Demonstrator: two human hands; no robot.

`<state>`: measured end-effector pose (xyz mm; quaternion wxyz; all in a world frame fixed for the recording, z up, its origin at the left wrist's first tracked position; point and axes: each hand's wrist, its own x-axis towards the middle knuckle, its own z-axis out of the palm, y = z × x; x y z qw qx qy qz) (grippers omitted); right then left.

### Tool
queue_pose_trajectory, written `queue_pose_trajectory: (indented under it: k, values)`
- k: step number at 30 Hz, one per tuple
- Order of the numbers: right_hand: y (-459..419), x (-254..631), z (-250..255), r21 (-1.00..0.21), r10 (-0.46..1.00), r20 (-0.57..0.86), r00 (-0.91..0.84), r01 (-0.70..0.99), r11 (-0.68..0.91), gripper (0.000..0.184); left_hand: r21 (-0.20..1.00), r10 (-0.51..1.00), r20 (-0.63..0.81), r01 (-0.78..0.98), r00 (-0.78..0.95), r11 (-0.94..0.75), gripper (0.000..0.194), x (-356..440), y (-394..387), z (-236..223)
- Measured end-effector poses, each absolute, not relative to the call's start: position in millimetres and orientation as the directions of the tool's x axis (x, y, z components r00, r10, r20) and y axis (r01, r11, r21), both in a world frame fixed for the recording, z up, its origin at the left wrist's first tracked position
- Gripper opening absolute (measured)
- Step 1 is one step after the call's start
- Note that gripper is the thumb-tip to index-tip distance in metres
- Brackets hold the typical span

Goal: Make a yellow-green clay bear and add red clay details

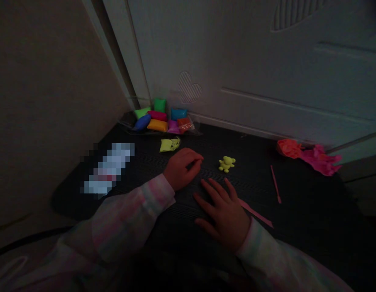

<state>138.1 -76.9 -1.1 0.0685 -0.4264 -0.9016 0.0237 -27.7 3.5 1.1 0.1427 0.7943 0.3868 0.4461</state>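
My left hand (183, 167) is curled above the dark table, thumb and fingertips brought together; whatever may be between them is hidden or too small to name. Fingers spread, my right hand (224, 213) lies palm down on the tabletop. Just beyond its fingertips is a small yellow clay bear (226, 164), which neither hand touches. A yellow clay packet (169, 144), crumpled at one end, rests behind my left hand. A flat pink modelling tool (257, 214) is partly covered by my right hand. Farther right lies a thin pink modelling tool (276, 184).
Several coloured clay packets (157, 125) sit in clear plastic at the back left. A blurred-out whitish item (110, 170) lies on the left. Orange (288, 148) and pink crumpled pieces (321, 160) are at the back right. A white panel (236, 61) rises behind the dark table (309, 219).
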Motion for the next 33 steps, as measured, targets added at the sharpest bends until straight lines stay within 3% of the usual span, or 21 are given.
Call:
queue_pose_trajectory:
  k: [5,9,13,17,21,25,29,33]
  values:
    - [-75.7,138.9,-1.9,-0.097,0.824,0.111,-0.556,0.819,0.566,0.046,0.562,0.738,0.602,0.495,0.304,-0.662,0.013,-27.4,4.3,1.3]
    - [-75.7,139.2,-1.9,-0.113,0.762,0.112,-0.638,0.753,0.648,0.044,0.557,0.733,0.609,0.495,0.302,-0.667,0.013,-27.3,4.3,0.7]
    - [-76.0,138.1,-0.3,-0.098,0.829,0.101,-0.55,0.824,0.558,0.046,0.559,0.734,0.612,0.495,0.296,-0.666,0.012,-27.4,4.1,0.6]
    - [-76.2,137.5,1.4,-0.104,0.784,0.096,-0.613,0.778,0.62,0.044,0.565,0.732,0.612,0.482,0.299,-0.669,0.012,-27.4,4.1,0.7]
    - [-76.1,138.0,1.9,-0.091,0.835,0.113,-0.539,0.831,0.549,0.045,0.563,0.733,0.612,0.488,0.296,-0.667,0.012,-27.5,4.2,1.1]
    - [-76.4,137.7,1.7,-0.124,0.786,0.098,-0.61,0.777,0.618,0.045,0.557,0.738,0.602,0.501,0.306,-0.662,0.013,-27.5,3.8,1.7]
    - [-76.4,137.4,0.1,-0.119,0.842,0.121,-0.526,0.834,0.539,0.048,0.551,0.731,0.612,0.502,0.302,-0.667,0.013,-27.3,3.1,1.4]
    - [-77.0,137.2,-0.2,-0.127,0.777,0.135,-0.615,0.766,0.63,0.044,0.55,0.731,0.613,0.5,0.302,-0.668,0.012,-27.2,3.2,1.1]
